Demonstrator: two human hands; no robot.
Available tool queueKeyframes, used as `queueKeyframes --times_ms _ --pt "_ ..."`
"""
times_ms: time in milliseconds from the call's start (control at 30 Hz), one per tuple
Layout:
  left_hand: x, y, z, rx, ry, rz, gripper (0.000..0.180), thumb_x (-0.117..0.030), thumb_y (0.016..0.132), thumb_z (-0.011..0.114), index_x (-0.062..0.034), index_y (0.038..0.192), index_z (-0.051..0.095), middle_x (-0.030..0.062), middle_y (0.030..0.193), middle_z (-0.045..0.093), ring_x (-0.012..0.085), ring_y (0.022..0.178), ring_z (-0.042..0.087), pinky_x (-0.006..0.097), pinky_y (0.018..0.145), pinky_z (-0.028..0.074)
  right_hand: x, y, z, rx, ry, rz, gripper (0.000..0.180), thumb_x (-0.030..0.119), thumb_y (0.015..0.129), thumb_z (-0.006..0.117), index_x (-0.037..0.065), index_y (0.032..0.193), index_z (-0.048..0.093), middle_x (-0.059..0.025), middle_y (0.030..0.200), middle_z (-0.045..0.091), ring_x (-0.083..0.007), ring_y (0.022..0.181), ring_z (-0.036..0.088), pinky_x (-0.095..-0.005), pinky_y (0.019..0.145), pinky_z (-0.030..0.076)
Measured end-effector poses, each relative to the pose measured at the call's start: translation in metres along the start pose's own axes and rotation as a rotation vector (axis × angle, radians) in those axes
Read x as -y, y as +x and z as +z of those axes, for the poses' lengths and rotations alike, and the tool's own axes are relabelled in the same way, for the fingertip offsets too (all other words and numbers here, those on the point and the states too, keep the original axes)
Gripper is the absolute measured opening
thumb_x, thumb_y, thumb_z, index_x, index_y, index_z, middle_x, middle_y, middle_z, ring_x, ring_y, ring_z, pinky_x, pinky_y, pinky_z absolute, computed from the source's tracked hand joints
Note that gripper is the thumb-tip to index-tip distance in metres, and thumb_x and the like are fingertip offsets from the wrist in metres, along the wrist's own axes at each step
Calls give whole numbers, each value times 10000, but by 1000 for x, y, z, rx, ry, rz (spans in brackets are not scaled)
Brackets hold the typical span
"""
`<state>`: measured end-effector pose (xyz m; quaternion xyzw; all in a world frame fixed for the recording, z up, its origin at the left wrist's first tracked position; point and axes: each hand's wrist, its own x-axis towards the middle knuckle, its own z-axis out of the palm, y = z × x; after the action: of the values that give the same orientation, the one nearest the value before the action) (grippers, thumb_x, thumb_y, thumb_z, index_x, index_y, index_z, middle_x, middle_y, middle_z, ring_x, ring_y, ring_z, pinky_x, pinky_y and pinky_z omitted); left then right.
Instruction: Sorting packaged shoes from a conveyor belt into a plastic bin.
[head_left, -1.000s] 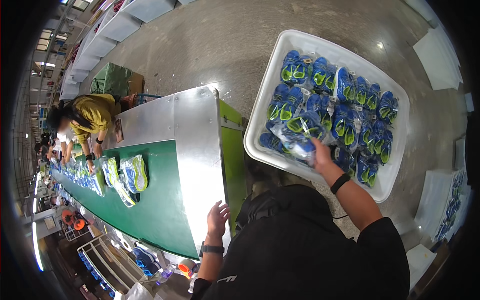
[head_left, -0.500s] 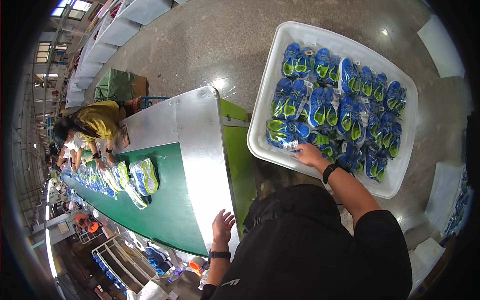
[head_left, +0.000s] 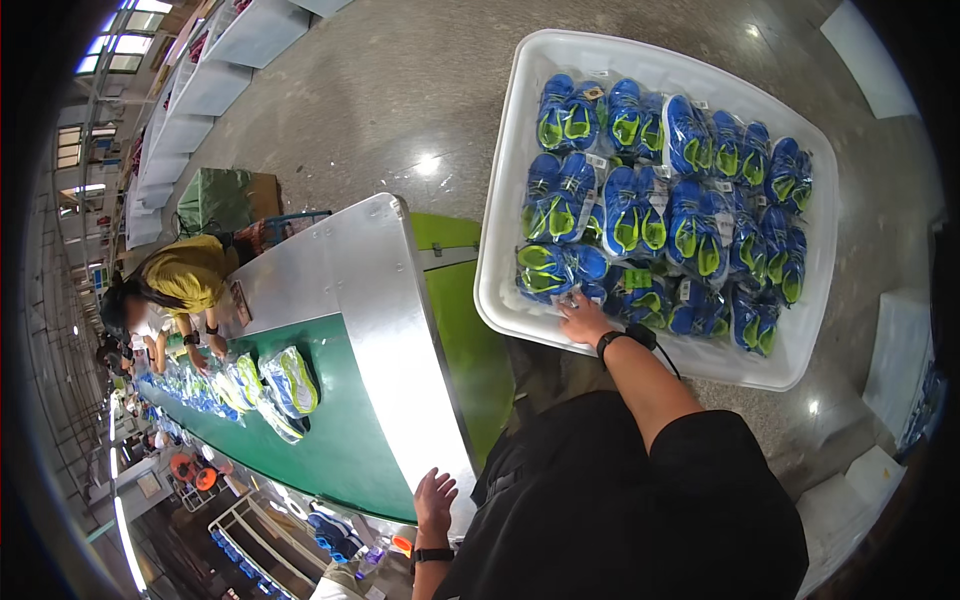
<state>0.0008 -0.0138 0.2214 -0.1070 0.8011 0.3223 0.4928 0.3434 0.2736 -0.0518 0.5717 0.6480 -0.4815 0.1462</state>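
Note:
My right hand (head_left: 583, 318) is at the near left side of a white plastic tub (head_left: 497, 225). Its fingers reach over the wall, stretched out, and touch a clear-bagged pair of blue and lime-green shoes (head_left: 562, 268) lying sideways there. Several more bagged pairs fill the tub in rows, such as one pair (head_left: 635, 212) near the middle. Beside the metal end of the conveyor table (head_left: 400, 370), my left hand (head_left: 435, 500) hangs open with its fingers apart, holding nothing.
On the green belt (head_left: 330, 400) lie several bagged shoes (head_left: 290, 382). Across the table a person in a yellow top (head_left: 185, 275) bends over them. A wheeled rack (head_left: 260, 545) stands at lower left. White bins (head_left: 245, 45) line the far left; another bin (head_left: 890, 365) stands right.
My view has shifted, so the tub and table sit differently in it. My right hand stays by the sideways pair, lower on the tub's near side. My left hand remains empty.

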Motion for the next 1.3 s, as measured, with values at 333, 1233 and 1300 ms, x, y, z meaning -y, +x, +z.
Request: queueKeyframes --times_ms 333,1233,1300 --pt "-19 40 -2 43 49 24 510 -282 987 525 -10 1409 434 239 1308 543 352 1113 587 429 884 507 -45 -38 -30 -284 324 -144 342 356 873 601 58 1018 682 -212 985 673 -407 944 630 -486 814 507" --pt "-244 345 -176 -685 455 704 670 -438 835 672 6 1324 560 240 1375 540 367 1306 487 435 1108 369 35 -199 44 -275 504 32 244 184 914 617 -10 1040 694 -67 841 662 -162 775 619 -314 718 497" --pt "-238 361 -176 -697 577 671 721 -476 838 652 -12 1373 513 243 1442 471 385 1363 410 473 1132 332 39 -205 47 -277 312 30 246 185 920 618 -17 1040 691 -83 841 669 -164 793 634 -324 731 504"
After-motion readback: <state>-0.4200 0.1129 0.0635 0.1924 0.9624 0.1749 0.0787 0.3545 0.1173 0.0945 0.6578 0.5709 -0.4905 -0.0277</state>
